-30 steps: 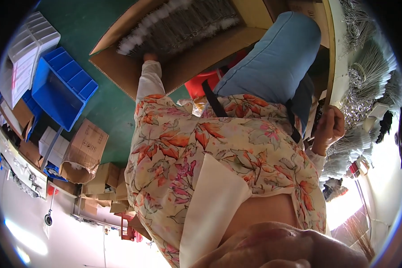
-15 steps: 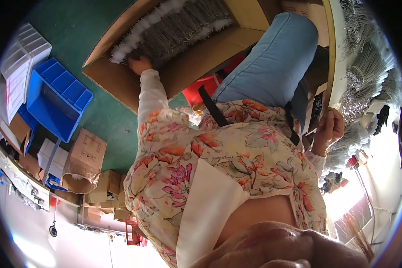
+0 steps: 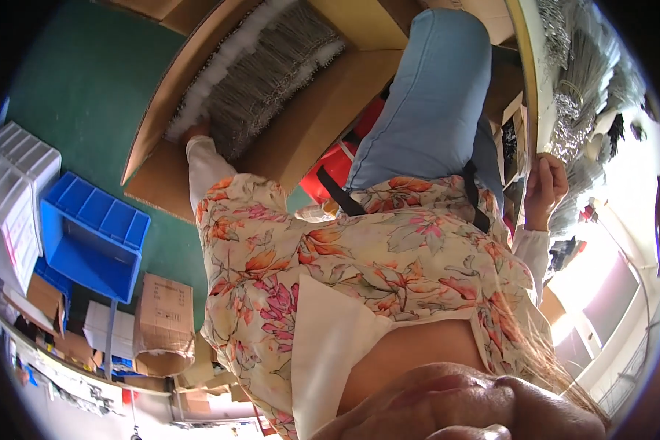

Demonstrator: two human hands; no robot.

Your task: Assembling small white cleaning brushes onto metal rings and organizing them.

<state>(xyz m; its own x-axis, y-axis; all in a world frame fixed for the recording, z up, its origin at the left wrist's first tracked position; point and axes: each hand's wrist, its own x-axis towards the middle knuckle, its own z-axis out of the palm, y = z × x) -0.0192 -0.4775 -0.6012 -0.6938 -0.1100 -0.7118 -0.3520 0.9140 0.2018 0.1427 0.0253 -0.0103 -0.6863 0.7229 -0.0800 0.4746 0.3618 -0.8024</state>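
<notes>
My left hand [image 3: 196, 132] reaches into an open cardboard box [image 3: 297, 158] on the far left side of my lap. It touches the near left end of a packed row of thin grey wire-like pieces [image 3: 260, 84] with whitish, fluffy-looking ends. Its fingers are hidden among these pieces. My right hand [image 3: 546, 187] rests by the edge of a worktable [image 3: 524, 81] on the right, fingers curled together; whatever they hold, if anything, is too small to make out. Bundles of similar grey wire-like pieces [image 3: 590, 88] lie on that table beside it.
A blue plastic crate [image 3: 95, 235] and grey-white crates [image 3: 22, 169] stand on the green floor [image 3: 88, 88] at the left. Cardboard cartons [image 3: 165, 315] are behind them. Something red [image 3: 330, 172] sits between the box and my blue-clad leg [image 3: 425, 95].
My view has shifted, so the crates sit lower in it. My left hand stays at the end of the row in the box, its fingers now more hidden. My right hand stays by the table edge.
</notes>
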